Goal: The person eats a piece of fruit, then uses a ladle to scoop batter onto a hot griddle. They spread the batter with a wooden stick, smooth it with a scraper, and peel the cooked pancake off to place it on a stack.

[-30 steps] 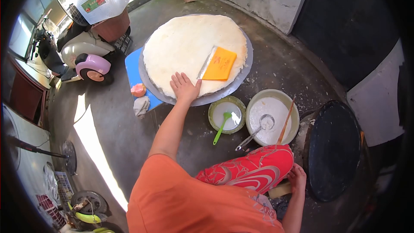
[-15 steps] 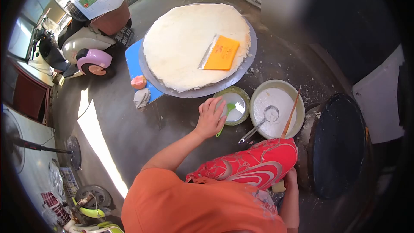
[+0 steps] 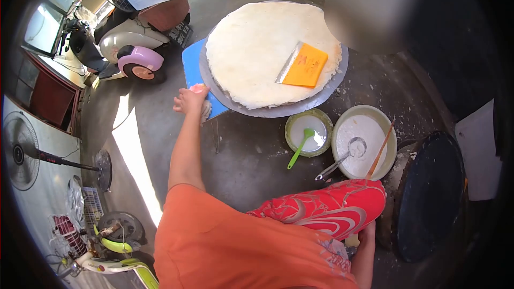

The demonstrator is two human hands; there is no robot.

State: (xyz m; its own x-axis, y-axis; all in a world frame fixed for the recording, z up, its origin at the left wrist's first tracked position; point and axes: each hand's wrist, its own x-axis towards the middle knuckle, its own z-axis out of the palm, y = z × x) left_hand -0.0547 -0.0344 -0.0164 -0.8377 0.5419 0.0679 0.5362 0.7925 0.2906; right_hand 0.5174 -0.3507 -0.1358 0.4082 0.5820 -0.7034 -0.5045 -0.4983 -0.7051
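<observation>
My left hand (image 3: pixel 186 100) is closed on a pink rounded lump (image 3: pixel 198 88) at the corner of a blue board (image 3: pixel 191 59). Just below it lies a crumpled greyish cloth (image 3: pixel 206 110). Beside the hand, a broad stack of thin pale flatbread (image 3: pixel 257 48) rests on a round grey tray (image 3: pixel 278 111), with an orange flat scraper-like piece (image 3: pixel 308 66) on top. My right hand (image 3: pixel 367 233) is down beside my red-clad knee (image 3: pixel 332 208), its fingers mostly hidden. Close to it shows a small pale yellowish thing (image 3: pixel 352 240).
A green bowl (image 3: pixel 290 142) holds whitish liquid and a green spatula (image 3: pixel 301 149). Next to it, a larger basin (image 3: pixel 338 128) holds white batter, a ladle (image 3: pixel 356 147) and a wooden stick (image 3: pixel 381 150). A round black griddle (image 3: pixel 431 195) stands right; a scooter (image 3: pixel 120 43) and fan (image 3: pixel 21 152) left.
My left hand has moved from beside the green bowl out to the left and taken hold of the pink lump. The view has shifted, and the green spatula now leans over the bowl's near rim.
</observation>
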